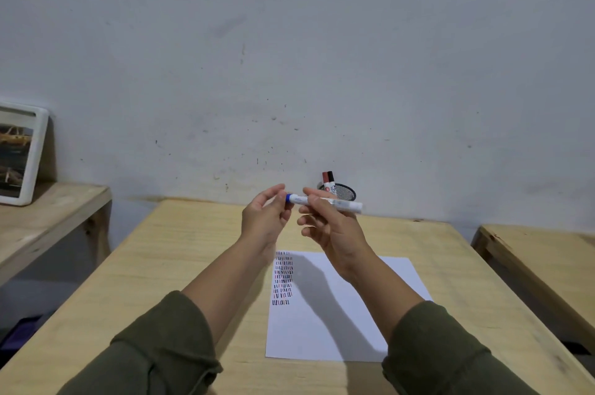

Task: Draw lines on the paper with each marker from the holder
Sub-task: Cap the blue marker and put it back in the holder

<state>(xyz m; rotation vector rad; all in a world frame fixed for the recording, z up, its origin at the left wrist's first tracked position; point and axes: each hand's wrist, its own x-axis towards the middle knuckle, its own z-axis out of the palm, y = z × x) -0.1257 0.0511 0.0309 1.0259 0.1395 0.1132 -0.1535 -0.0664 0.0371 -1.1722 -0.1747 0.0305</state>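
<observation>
A white marker [341,203] with a blue cap lies level in the air above the table, held in my right hand [331,227] by its barrel. My left hand [265,217] pinches the blue cap end [288,197]. Behind them a black mesh holder [343,192] stands by the wall with a red-capped marker [328,180] upright in it. A white sheet of paper [338,324] lies on the table below my forearms. Rows of short black, red and blue strokes [283,278] fill its upper left corner.
The wooden table [180,266] reaches back to a grey wall. A lower wooden bench [42,217] on the left carries a white-framed picture [19,153]. Another wooden table [544,266] stands at the right, with a narrow gap between.
</observation>
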